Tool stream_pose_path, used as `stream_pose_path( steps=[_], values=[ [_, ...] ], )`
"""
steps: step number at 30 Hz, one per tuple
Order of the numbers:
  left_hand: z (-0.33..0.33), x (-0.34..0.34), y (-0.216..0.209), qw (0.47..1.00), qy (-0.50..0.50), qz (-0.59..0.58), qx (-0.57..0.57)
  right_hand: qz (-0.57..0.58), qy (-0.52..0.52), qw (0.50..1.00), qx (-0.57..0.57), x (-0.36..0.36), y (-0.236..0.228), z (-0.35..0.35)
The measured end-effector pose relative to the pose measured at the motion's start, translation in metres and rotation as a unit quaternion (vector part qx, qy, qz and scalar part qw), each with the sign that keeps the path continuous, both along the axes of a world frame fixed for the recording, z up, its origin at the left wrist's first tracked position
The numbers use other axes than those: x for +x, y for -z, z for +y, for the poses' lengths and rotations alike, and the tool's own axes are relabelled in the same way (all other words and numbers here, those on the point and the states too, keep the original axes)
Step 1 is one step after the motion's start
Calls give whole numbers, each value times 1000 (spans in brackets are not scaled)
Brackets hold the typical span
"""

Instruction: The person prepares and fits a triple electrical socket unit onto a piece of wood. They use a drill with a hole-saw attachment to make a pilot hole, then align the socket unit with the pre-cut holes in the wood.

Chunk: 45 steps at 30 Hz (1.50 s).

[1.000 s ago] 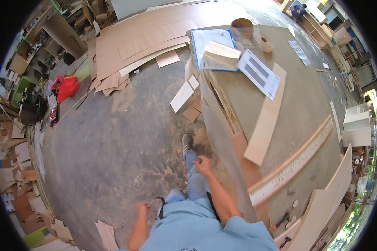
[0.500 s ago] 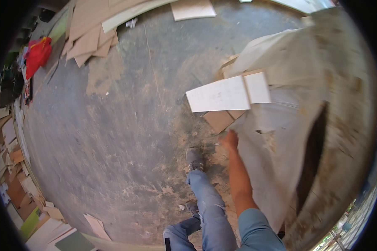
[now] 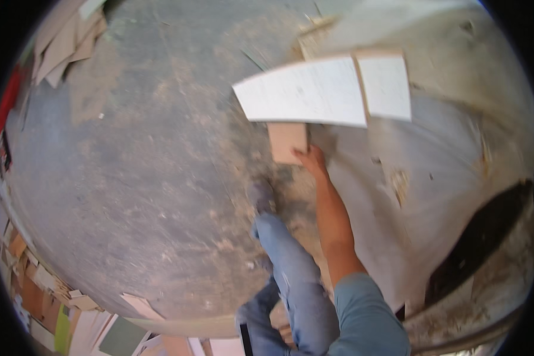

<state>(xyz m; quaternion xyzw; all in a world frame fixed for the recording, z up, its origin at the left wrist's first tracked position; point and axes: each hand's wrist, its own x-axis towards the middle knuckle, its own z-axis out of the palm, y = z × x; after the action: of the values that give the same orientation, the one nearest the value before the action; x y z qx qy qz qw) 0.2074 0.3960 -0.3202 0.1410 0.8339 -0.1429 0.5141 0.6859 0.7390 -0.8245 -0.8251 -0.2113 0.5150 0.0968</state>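
Note:
My right hand (image 3: 314, 160) is at the near right corner of a small brown board (image 3: 286, 142), closed on its edge with the thumb on top. The far end of that board meets the near edge of a long white panel (image 3: 305, 92), which hides what lies under it. A shorter white panel (image 3: 385, 86) sits just right of the long one, a brown edge showing between them. My left hand is out of the picture.
A pale translucent sheet (image 3: 362, 184) spreads over the right side, with a dark gap (image 3: 477, 246) near its edge. Brown boards (image 3: 68, 38) are piled at the far left. Mixed offcuts (image 3: 32, 291) line the near left. My shoe (image 3: 261, 196) stands on the stained floor.
My right hand has closed on the small brown board. That board has turned and now lies straighter under the long white panel's edge. My view has shifted too.

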Motion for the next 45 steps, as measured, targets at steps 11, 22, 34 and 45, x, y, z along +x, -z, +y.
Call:
stream_pose_path(
  steps=[11, 22, 34, 45],
  values=[
    [-40, -48, 1, 996, 63, -66, 15, -249, 198, 945, 71, 43, 55, 51],
    [-21, -35, 89, 993, 95, -42, 53, -330, 151, 932, 15, -34, 66, 37],
    [-20, -11, 116, 992, 73, -32, 98, -156, 11, 988, -20, -63, 7, 33],
    [-6, 9, 56, 988, 40, -18, 148, -66, 405, 779, 475, -48, -135, 110]
  ],
)
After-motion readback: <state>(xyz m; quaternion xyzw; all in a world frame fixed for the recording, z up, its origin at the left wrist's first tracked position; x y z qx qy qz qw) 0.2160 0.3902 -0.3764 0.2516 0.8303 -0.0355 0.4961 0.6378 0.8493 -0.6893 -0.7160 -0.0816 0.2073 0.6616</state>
